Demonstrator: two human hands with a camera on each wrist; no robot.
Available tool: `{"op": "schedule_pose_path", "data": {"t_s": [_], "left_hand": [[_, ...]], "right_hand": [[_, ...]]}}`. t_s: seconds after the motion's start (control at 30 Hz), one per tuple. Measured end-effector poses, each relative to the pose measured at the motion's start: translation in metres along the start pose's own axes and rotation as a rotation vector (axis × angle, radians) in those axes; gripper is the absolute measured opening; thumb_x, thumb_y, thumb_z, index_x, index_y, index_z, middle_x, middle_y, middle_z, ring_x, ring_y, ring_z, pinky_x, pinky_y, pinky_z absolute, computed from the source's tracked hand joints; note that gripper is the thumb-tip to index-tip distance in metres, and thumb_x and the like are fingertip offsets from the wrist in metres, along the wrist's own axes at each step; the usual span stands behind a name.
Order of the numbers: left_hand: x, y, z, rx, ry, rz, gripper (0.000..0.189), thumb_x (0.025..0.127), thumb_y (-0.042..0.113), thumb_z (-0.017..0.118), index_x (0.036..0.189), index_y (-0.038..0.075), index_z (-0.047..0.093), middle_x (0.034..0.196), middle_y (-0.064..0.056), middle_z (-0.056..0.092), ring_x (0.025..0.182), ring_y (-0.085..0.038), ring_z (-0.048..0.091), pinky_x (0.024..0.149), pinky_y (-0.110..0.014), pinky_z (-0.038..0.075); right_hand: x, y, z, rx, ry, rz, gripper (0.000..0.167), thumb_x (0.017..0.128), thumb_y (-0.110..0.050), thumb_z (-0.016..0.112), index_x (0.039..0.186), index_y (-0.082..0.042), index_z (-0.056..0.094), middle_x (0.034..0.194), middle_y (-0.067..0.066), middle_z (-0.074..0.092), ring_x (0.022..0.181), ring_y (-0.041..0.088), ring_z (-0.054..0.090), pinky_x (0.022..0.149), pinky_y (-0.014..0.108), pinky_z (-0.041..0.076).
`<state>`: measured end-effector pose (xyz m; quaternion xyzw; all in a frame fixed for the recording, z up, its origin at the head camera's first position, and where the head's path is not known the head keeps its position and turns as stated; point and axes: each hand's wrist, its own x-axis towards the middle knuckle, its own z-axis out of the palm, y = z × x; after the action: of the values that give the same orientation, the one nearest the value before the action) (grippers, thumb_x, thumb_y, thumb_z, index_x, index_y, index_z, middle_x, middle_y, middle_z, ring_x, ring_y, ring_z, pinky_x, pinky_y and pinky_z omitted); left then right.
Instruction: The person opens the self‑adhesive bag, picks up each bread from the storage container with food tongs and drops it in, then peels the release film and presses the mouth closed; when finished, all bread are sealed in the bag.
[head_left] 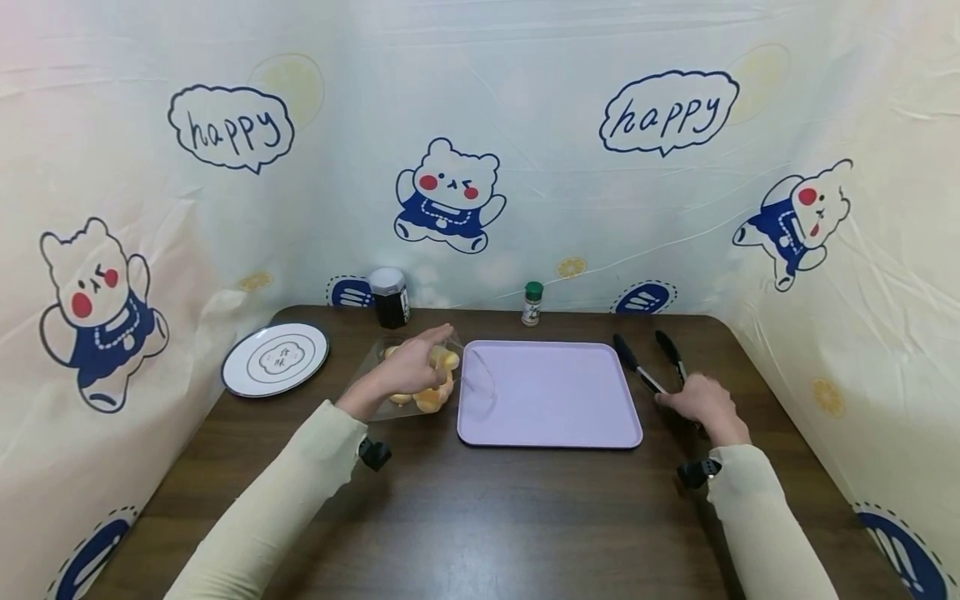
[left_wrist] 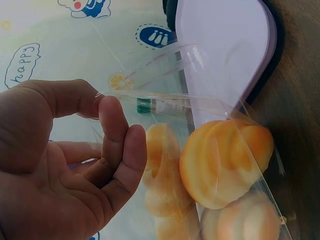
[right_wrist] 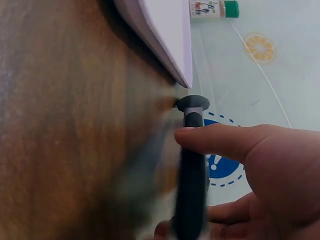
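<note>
The flat, pale purple rectangular tray lies on the dark brown wood-grain counter. Just left of the tray, a clear plastic bag holds several golden-brown bread rolls, one of them long and knobbly; some of its loose film reaches over the tray's left edge. The left hand is above this bag, its thumb and index fingertip together, pinching the edge of the film.

To the right of the tray is a pair of metal tongs with black grips and tips. The right hand grips them, thumb pressed on one black grip and the other fingers curled on the far side; the tips point away from the person and stand apart.

Behind the tray stands a small clear bottle with a green cap. Behind and to the left of the tray is a dark jar with a white lid. Farther left of the tray lies a round white plate with a dark rim. A pale printed cloth hangs behind the tray.
</note>
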<state>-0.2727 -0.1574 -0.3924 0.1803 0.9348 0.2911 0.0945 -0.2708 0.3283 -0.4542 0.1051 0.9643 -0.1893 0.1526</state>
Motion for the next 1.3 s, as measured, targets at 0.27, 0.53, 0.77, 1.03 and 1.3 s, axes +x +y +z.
{"op": "schedule_pose_path", "data": {"t_s": [0.27,0.53,0.77,1.03,1.3], "left_hand": [[-0.001,-0.001,-0.003,-0.022,0.008,-0.001,0.082,0.083,0.006,0.065,0.156,0.003,0.029,0.166,-0.014,0.024,0.147,-0.034,0.034,0.113,-0.051,0.038],[-0.005,0.000,-0.014,-0.020,0.032,-0.019,0.082,0.084,0.007,0.065,0.157,0.006,0.028,0.166,-0.013,0.024,0.137,-0.033,0.043,0.101,-0.046,0.045],[-0.010,0.007,-0.026,-0.050,0.086,-0.035,0.082,0.085,0.007,0.065,0.157,0.005,0.028,0.165,-0.015,0.025,0.132,-0.033,0.046,0.102,-0.047,0.048],[-0.014,0.017,-0.037,-0.113,0.134,-0.075,0.081,0.086,0.010,0.067,0.157,0.007,0.028,0.165,-0.012,0.026,0.152,-0.034,0.026,0.121,-0.053,0.028],[-0.017,0.029,-0.046,-0.093,0.215,-0.017,0.081,0.086,0.013,0.066,0.157,0.003,0.028,0.164,-0.017,0.027,0.151,-0.035,0.027,0.122,-0.051,0.025]], "right_hand": [[0.000,0.001,0.004,-0.034,-0.009,0.019,0.053,0.087,-0.052,0.068,0.088,0.001,0.061,0.077,0.014,0.056,0.070,0.028,0.055,0.058,0.036,0.043],[0.000,0.003,0.002,-0.039,0.028,0.012,0.065,0.084,-0.059,0.068,0.097,0.003,0.060,0.083,0.017,0.057,0.073,0.031,0.055,0.059,0.039,0.043],[-0.002,-0.003,-0.003,-0.082,0.163,-0.060,0.095,0.085,-0.069,0.060,0.140,0.006,0.045,0.125,0.035,0.055,0.097,0.048,0.058,0.072,0.056,0.046],[-0.020,-0.032,-0.012,-0.010,0.259,-0.185,0.069,0.092,-0.056,0.059,0.136,-0.004,0.055,0.128,0.024,0.063,0.106,0.043,0.061,0.073,0.053,0.047],[-0.051,-0.074,-0.018,0.064,0.345,-0.361,0.044,0.096,-0.042,0.061,0.125,-0.009,0.066,0.116,0.018,0.071,0.101,0.035,0.066,0.074,0.048,0.050]]}}
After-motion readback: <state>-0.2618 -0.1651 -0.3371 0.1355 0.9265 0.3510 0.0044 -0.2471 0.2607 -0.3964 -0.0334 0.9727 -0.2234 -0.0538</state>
